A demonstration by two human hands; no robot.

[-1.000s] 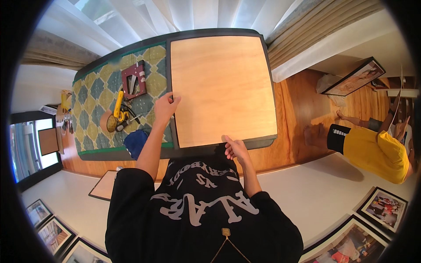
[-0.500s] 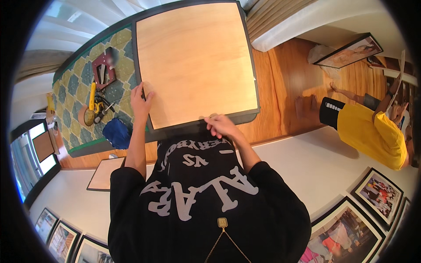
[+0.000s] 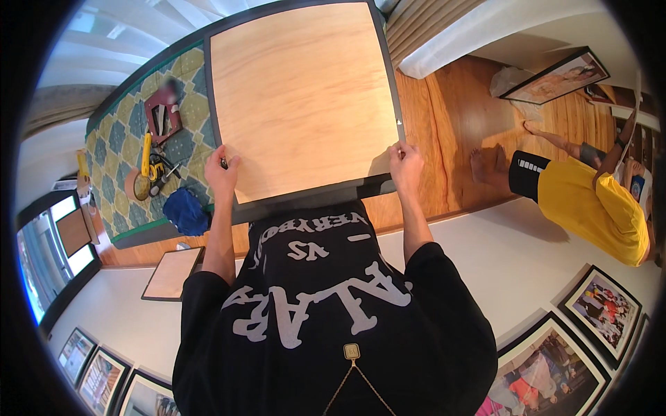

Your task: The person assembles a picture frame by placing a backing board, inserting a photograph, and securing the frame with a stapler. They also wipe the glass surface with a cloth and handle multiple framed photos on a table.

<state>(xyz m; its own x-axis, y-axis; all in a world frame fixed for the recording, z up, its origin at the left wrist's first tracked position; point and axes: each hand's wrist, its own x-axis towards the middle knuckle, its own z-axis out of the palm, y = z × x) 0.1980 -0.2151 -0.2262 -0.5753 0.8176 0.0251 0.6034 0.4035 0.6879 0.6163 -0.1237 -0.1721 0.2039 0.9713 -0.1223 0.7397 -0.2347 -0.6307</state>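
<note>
A large picture frame (image 3: 214, 104) with a black border lies back side up before me, its pale wooden backing panel (image 3: 305, 97) facing up. My left hand (image 3: 222, 175) is closed around the frame's left edge near the close corner, with a small dark bit showing at its fingertips. On the opposite side my right hand (image 3: 407, 170) grips the right edge, close to the nearer corner. The undersides of the edges inside both hands are hidden.
A patterned green cloth (image 3: 114, 149) covers the table at left. On it sit a dark red frame-shaped object (image 3: 163, 118), a yellow-handled tool (image 3: 146, 154), a tape roll (image 3: 132, 183) and a blue cloth item (image 3: 186, 211). A person in a yellow shirt (image 3: 590, 215) is at right.
My right hand has moved from the frame's near edge outward to its right edge and taken hold there. The left hand has slid slightly nearer; the frame has shifted a little to the left.
</note>
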